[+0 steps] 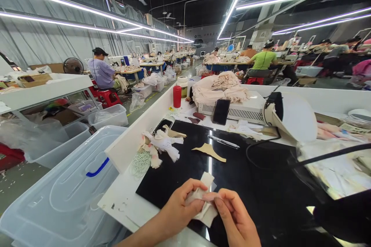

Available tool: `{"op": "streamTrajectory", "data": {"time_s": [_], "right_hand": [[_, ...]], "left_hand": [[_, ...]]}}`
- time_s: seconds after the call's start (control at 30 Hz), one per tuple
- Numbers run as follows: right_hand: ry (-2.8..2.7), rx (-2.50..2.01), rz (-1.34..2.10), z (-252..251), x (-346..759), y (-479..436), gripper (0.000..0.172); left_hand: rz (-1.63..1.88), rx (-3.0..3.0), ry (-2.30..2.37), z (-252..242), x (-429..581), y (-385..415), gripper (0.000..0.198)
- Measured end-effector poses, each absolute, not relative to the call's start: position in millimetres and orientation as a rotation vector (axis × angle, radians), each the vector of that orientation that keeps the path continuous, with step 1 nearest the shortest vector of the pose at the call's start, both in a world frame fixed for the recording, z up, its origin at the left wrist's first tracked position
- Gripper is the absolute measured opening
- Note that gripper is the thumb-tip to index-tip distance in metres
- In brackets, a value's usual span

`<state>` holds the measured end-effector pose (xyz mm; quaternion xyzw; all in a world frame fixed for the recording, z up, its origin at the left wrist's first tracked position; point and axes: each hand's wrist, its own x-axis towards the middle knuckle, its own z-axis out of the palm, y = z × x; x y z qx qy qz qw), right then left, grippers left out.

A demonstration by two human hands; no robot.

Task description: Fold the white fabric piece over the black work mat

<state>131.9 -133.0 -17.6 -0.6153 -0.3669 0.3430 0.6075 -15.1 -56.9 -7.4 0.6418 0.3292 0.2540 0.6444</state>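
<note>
Between my two hands is a small piece of cream fabric [207, 179], partly folded and covered by my fingers. My left hand [181, 204] pinches it from the left, thumb and fingers closed on the cloth. On the other side, my right hand [236, 214] has its thumb and fingertips pressed together on the fabric's right part. Both hands are just above the glossy black panel [179, 173] near the front of the white table. A tan curved pattern piece [209, 151] lies beyond them, with a pen [223, 141] behind it.
White fabric scraps [165, 142] and pale green cord [141, 163] lie at left. A phone [221, 111] leans on a white box [246, 106] stacked with cream fabric [220, 87]. A lamp [298, 117] and its cable stand right. A lidded bin [58, 193] is beside the table.
</note>
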Motion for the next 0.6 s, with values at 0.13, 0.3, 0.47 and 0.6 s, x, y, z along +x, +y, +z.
{"op": "streamTrajectory", "data": {"time_s": [0.13,0.3,0.47,0.6], "right_hand": [[-0.839,-1.403,0.824,-21,134,-134,0.038],[-0.909,-1.399,0.802,-24,137,-134,0.036],[-0.955,-1.317,0.829,-27,139,-135,0.031],[-1.018,-1.314,0.875,-27,144,-136,0.028]], "left_hand": [[0.554,1.452,0.738,-7,-15,-56,0.024],[0.574,1.371,0.659,-12,-15,-53,0.046],[0.563,1.335,0.707,-15,-14,-54,0.067],[0.601,1.491,0.804,-10,-15,-53,0.060]]}}
